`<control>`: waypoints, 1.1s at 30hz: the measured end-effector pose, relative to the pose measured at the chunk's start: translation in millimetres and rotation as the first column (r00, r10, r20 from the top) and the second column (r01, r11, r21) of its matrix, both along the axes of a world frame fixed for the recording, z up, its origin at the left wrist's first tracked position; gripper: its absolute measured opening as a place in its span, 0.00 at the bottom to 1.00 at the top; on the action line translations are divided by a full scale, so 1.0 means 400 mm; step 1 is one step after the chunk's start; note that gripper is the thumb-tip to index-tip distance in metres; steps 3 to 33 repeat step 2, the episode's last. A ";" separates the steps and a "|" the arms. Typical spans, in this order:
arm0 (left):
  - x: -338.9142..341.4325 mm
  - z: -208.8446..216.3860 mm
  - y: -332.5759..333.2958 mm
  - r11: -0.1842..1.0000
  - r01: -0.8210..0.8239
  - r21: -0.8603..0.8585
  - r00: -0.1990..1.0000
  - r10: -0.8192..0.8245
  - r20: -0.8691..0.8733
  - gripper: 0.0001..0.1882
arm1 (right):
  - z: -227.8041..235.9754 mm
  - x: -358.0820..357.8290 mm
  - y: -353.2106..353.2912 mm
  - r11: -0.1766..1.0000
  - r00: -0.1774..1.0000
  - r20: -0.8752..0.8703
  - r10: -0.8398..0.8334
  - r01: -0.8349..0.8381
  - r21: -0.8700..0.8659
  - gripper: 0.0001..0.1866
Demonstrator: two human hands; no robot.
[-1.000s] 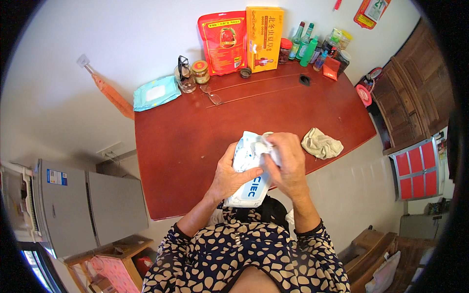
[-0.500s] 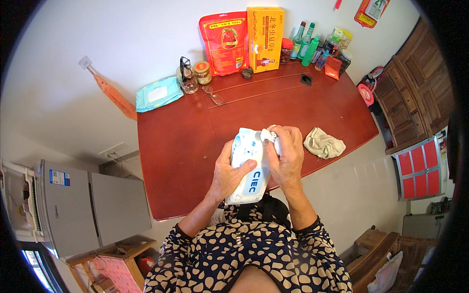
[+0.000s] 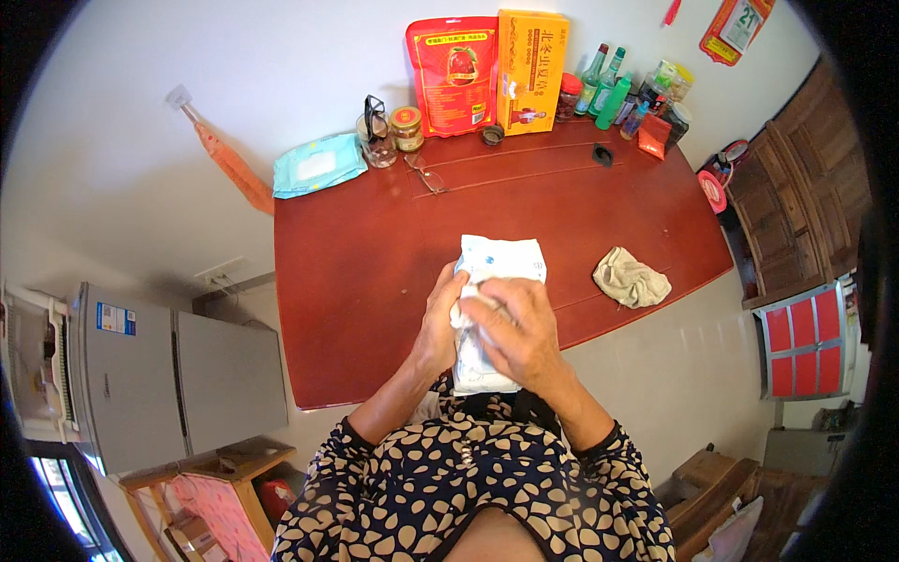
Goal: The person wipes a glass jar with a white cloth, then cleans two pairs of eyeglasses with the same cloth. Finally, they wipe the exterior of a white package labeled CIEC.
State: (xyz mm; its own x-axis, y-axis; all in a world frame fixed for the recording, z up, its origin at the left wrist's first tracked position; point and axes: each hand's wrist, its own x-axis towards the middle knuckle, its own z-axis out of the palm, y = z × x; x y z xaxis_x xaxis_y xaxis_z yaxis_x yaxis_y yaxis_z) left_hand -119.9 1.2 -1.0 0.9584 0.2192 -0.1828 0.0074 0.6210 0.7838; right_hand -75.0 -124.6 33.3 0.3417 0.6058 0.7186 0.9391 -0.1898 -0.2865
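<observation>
In front of my body, over the table's near edge, I hold a white soft pack of wipes [image 3: 506, 257] with pale blue marks. My left hand [image 3: 438, 323] is closed round its left side. Across the pack's face lies my right hand [image 3: 521, 328], its fingers curled and slightly blurred. A crumpled white wipe [image 3: 465, 304] shows under the right fingertips, close to the left thumb; part of it is hidden. To the right of my hands, a crumpled greyish-beige cloth [image 3: 631, 278] rests on the red-brown table [image 3: 365, 281].
Along the table's back stand a light-blue wipes pack [image 3: 320, 166], a glass holding dark eyeglasses [image 3: 378, 142], a jar [image 3: 406, 128], a red pouch [image 3: 456, 80], a yellow box [image 3: 530, 75] and several bottles [image 3: 601, 89]. Other eyeglasses [image 3: 426, 174] lie before them. A grey fridge [image 3: 229, 375] stands left.
My right hand has moved from the pack's upper right edge down and left across its face, taking the crumpled wipe along. The pack is turned more upright. The whole view has shifted slightly.
</observation>
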 end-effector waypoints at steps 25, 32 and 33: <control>-0.007 0.013 -0.005 0.999 -0.018 0.043 0.997 0.021 -0.070 0.29 | 0.002 0.009 0.011 0.999 0.999 -0.030 -0.035 0.036 0.023 0.19; -0.007 0.013 -0.005 0.999 -0.018 0.043 0.997 0.021 -0.070 0.29 | 0.002 0.009 0.011 0.999 0.999 -0.030 -0.035 0.036 0.023 0.19; -0.007 0.013 -0.005 0.999 -0.018 0.043 0.997 0.021 -0.070 0.29 | 0.002 0.009 0.011 0.999 0.999 -0.030 -0.035 0.036 0.023 0.19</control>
